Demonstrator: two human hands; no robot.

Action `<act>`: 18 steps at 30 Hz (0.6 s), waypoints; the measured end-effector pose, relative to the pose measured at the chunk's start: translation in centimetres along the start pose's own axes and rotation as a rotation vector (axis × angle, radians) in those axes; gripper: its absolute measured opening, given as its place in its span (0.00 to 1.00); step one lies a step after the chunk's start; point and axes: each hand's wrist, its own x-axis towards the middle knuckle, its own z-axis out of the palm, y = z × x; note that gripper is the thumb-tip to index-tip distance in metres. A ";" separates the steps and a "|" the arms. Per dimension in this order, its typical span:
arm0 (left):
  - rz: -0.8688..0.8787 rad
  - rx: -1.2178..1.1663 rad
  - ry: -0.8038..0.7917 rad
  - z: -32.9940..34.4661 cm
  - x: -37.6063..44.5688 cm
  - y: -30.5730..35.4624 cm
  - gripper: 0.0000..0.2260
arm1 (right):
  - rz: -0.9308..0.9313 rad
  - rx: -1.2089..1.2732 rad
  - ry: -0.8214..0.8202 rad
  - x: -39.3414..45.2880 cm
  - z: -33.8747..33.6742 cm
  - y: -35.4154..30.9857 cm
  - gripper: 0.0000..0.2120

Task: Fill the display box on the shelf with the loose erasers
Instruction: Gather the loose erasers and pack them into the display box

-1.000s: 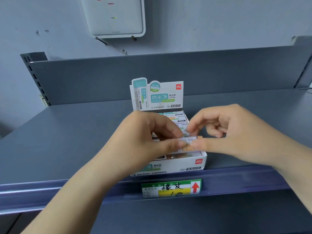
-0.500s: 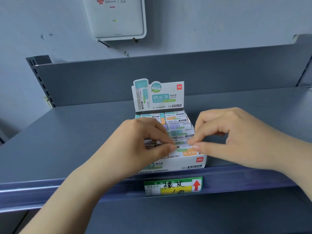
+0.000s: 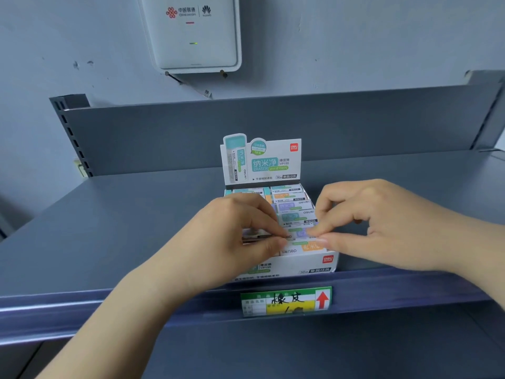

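A: Pinching one eraser (image 3: 299,234) w/ both hands – left hand (image 3: 232,236) fingers curled on its left end, right hand (image 3: 382,222) thumb + forefinger nipping the right end. It sits on the front rows of the display box (image 3: 314,265).

B: Box location?

A: Front edge of the shelf (image 3: 109,228), just behind the price label (image 3: 287,300).

B: Handling?

A: Prob. light, slightly soft; wrapper looks slick. Hold by the short ends, press flat, don't squeeze hard. Packed erasers (image 3: 292,203) behind are tight.
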 end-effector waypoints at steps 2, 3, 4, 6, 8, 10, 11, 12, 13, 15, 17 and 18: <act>-0.013 -0.012 0.059 -0.7 -0.1 -0.2 0.04 | 0.037 0.096 0.079 0.1 -0.2 0.0 0.08; -0.025 0.003 0.100 -1.0 -0.1 -0.5 0.04 | 0.060 0.118 0.131 0.3 -0.3 0.2 0.06; -0.036 0.035 0.137 -1.4 0.0 -0.8 0.05 | 0.080 0.107 0.168 0.5 -0.3 0.3 0.07; -0.053 0.113 0.159 -1.8 0.4 -1.2 0.07 | 0.119 0.036 0.157 1.0 -0.2 0.5 0.11; -0.060 0.167 0.109 -1.7 0.9 -1.2 0.09 | 0.147 -0.054 0.076 1.4 0.2 0.4 0.13; -0.032 0.213 0.048 -1.3 1.5 -1.0 0.10 | 0.173 -0.095 0.031 1.8 0.5 0.2 0.13; -0.016 0.245 0.024 -1.0 1.8 -0.8 0.10 | 0.185 -0.092 0.026 2.0 0.6 0.1 0.13; -0.008 0.277 0.002 -0.8 2.2 -0.7 0.10 | 0.197 -0.084 0.027 2.1 0.6 0.0 0.12; -0.009 0.307 -0.021 -0.6 2.5 -0.6 0.10 | 0.208 -0.079 0.029 2.2 0.6 -0.1 0.12; -0.022 0.345 -0.059 -0.2 3.1 -0.5 0.11 | 0.224 -0.089 0.026 2.5 0.7 -0.2 0.12; -0.040 0.350 -0.068 -0.1 3.4 -0.6 0.11 | 0.234 -0.098 0.019 2.7 0.7 -0.1 0.12; -0.046 0.346 -0.071 0.0 3.5 -0.7 0.11 | 0.237 -0.095 0.019 2.7 0.8 0.0 0.11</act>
